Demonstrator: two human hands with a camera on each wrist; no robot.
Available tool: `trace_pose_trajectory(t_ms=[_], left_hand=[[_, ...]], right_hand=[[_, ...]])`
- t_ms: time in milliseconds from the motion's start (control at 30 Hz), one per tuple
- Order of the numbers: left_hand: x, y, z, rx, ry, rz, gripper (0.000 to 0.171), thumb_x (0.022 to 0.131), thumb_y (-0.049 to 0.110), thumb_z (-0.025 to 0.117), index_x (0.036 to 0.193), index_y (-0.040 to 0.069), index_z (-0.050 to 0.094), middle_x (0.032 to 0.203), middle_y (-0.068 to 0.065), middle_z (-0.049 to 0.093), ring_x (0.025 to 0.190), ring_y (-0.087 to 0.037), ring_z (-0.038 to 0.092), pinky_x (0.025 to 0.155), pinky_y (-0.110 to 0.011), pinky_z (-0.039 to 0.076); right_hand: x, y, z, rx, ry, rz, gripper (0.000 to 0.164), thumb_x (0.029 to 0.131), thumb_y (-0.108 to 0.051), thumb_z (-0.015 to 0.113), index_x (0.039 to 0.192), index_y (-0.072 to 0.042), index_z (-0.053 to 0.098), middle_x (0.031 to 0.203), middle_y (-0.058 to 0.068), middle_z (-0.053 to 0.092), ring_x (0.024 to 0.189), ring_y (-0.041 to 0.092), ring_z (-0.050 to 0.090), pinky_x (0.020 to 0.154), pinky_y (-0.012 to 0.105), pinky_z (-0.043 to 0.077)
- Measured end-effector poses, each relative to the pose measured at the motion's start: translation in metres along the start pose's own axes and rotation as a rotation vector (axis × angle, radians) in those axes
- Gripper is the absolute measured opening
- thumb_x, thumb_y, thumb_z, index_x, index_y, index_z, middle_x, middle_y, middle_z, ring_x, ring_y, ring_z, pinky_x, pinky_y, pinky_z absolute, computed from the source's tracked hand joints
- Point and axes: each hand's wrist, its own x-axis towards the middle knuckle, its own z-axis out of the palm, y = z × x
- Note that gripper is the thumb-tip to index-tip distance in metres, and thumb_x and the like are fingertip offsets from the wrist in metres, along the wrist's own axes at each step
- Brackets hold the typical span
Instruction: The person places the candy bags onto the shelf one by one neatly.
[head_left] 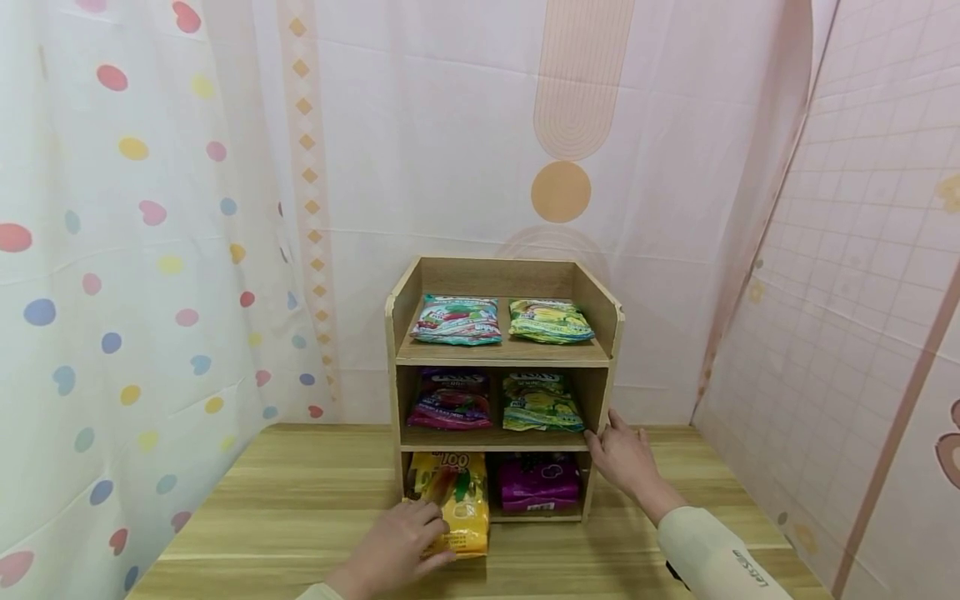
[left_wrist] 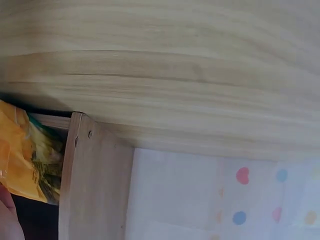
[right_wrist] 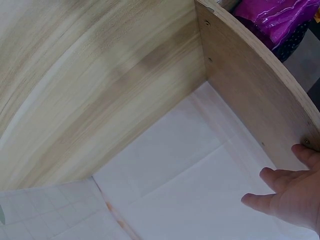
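A yellow candy bag [head_left: 468,525] leans out of the lower left compartment of a small wooden shelf [head_left: 502,362], its front end past the shelf edge. My left hand [head_left: 397,546] holds the bag by its front left corner, fingers over it and thumb near its bottom edge. In the left wrist view, part of the hand touches the yellow bag [left_wrist: 17,155] at the frame's left side. My right hand [head_left: 626,458] rests against the shelf's right side panel. In the right wrist view, its fingers [right_wrist: 260,200] are spread and straight along the panel [right_wrist: 250,85].
A purple bag [head_left: 540,483] lies in the lower right compartment. The middle level bears a dark purple-red bag [head_left: 450,400] and a green bag [head_left: 542,404]. On top lie a teal-and-red bag [head_left: 457,321] and a yellow-green bag [head_left: 551,322]. Patterned curtains [head_left: 450,125] surround the wooden table [head_left: 315,483].
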Motion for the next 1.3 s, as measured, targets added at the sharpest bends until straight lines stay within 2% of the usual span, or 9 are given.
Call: trace_pose_trajectory(t_ms=[67, 167, 267, 400, 567, 867, 1067, 1300], left_hand=[[-0.001, 0.001, 0.001, -0.010, -0.055, 0.041, 0.030, 0.087, 0.051, 0.072, 0.095, 0.022, 0.069, 0.093, 0.010, 0.059, 0.084, -0.006, 0.058, 0.073, -0.030, 0.053], [-0.001, 0.001, 0.003, 0.000, -0.087, 0.096, 0.032, 0.085, 0.050, 0.074, 0.100, 0.021, 0.068, 0.096, 0.009, 0.059, 0.087, -0.008, 0.059, 0.075, -0.030, 0.054], [-0.002, 0.001, 0.006, 0.031, -0.066, 0.138, 0.029, 0.083, 0.041, 0.079, 0.100, 0.021, 0.068, 0.095, 0.008, 0.059, 0.089, -0.011, 0.060, 0.074, -0.030, 0.054], [-0.001, 0.001, 0.007, 0.042, -0.024, 0.149, 0.024, 0.079, 0.024, 0.083, 0.096, 0.021, 0.068, 0.092, 0.008, 0.059, 0.089, -0.012, 0.061, 0.071, -0.029, 0.053], [0.001, 0.002, 0.008, 0.069, 0.005, 0.116, 0.021, 0.077, 0.018, 0.083, 0.093, 0.020, 0.069, 0.093, 0.005, 0.062, 0.091, -0.016, 0.065, 0.070, -0.031, 0.055], [0.008, 0.004, 0.005, 0.132, 0.025, 0.053, 0.021, 0.078, 0.011, 0.078, 0.097, 0.017, 0.072, 0.093, 0.004, 0.066, 0.082, -0.012, 0.062, 0.067, -0.030, 0.052], [0.014, 0.003, 0.005, 0.131, -0.050, -0.024, 0.035, 0.074, 0.004, 0.081, 0.107, 0.016, 0.073, 0.099, 0.002, 0.068, 0.086, -0.015, 0.064, 0.071, -0.033, 0.053], [0.020, 0.003, 0.006, 0.094, -0.121, -0.156, 0.034, 0.075, -0.003, 0.080, 0.104, 0.015, 0.074, 0.098, 0.001, 0.068, 0.086, -0.018, 0.066, 0.069, -0.036, 0.054]], right_hand=[[0.000, 0.000, 0.000, -0.004, 0.003, -0.001, 0.044, 0.105, -0.028, 0.044, 0.077, -0.005, 0.069, 0.149, 0.030, 0.037, 0.138, 0.045, 0.037, 0.107, 0.072, 0.018], [0.001, 0.000, 0.001, -0.009, 0.012, -0.003, 0.044, 0.104, -0.027, 0.044, 0.077, -0.005, 0.069, 0.149, 0.030, 0.038, 0.136, 0.045, 0.039, 0.107, 0.072, 0.019], [0.000, -0.001, 0.000, -0.011, 0.015, -0.003, 0.043, 0.104, -0.027, 0.045, 0.075, -0.005, 0.068, 0.149, 0.030, 0.039, 0.135, 0.046, 0.040, 0.107, 0.072, 0.019], [0.000, -0.001, 0.000, -0.017, 0.017, -0.001, 0.043, 0.104, -0.027, 0.045, 0.077, -0.004, 0.069, 0.148, 0.031, 0.039, 0.134, 0.046, 0.041, 0.106, 0.072, 0.020], [0.000, -0.001, 0.001, -0.016, 0.020, -0.003, 0.044, 0.105, -0.028, 0.044, 0.077, -0.004, 0.069, 0.148, 0.031, 0.039, 0.133, 0.047, 0.042, 0.106, 0.073, 0.020], [0.000, 0.000, 0.003, -0.016, 0.022, -0.003, 0.044, 0.104, -0.028, 0.044, 0.076, -0.005, 0.068, 0.148, 0.030, 0.039, 0.133, 0.047, 0.042, 0.106, 0.073, 0.020], [0.001, 0.001, 0.002, -0.013, 0.025, -0.003, 0.043, 0.104, -0.027, 0.044, 0.079, -0.004, 0.070, 0.148, 0.030, 0.039, 0.131, 0.048, 0.044, 0.106, 0.073, 0.020], [0.001, 0.001, 0.003, -0.007, 0.018, -0.002, 0.045, 0.105, -0.028, 0.043, 0.077, -0.005, 0.069, 0.149, 0.030, 0.038, 0.133, 0.047, 0.042, 0.106, 0.073, 0.019]])
